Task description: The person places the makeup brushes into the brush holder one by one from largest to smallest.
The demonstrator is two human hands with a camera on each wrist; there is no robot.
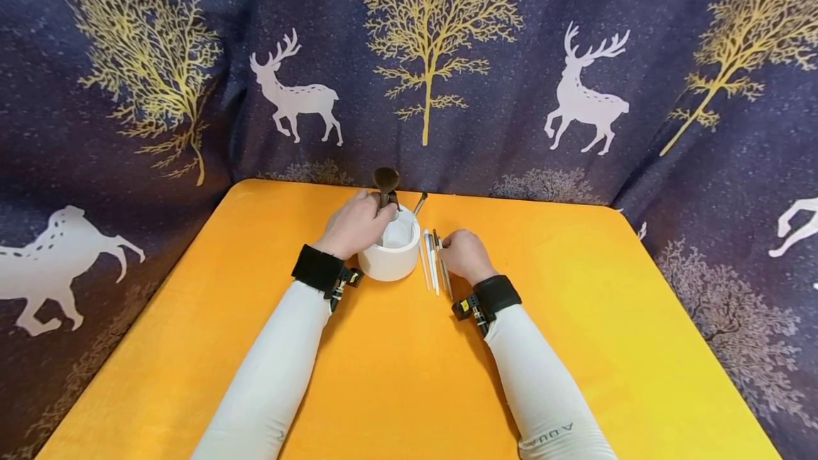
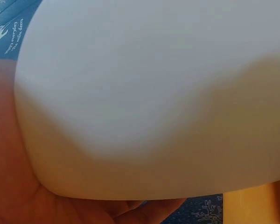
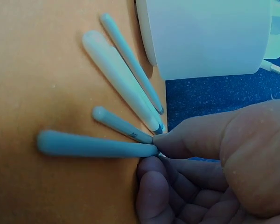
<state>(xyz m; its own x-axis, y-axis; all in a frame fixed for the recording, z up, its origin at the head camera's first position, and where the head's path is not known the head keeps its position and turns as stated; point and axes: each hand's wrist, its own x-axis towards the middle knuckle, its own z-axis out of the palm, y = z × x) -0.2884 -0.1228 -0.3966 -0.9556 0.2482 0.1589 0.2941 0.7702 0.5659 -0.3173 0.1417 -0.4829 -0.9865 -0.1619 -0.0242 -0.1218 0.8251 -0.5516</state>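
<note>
A white round cup (image 1: 388, 265) stands toward the back of the table, with a slim makeup brush (image 1: 420, 202) leaning out over its right rim. At the cup's left rim my left hand (image 1: 358, 224) grips a large makeup brush (image 1: 386, 179), its dark fluffy head up; the cup's wall (image 2: 130, 93) fills the left wrist view and hides most of the grip. Right of the cup my right hand (image 1: 468, 254) pinches a slim makeup brush (image 3: 98, 143) between thumb and forefinger. Its bristle end is hidden by the fingers.
Several more slim brushes (image 1: 429, 261) lie side by side between the cup and my right hand, their pale handles (image 3: 121, 79) pointing toward me. The yellow table (image 1: 396, 375) ends at the back against a dark blue curtain (image 1: 486, 119) printed with deer and trees.
</note>
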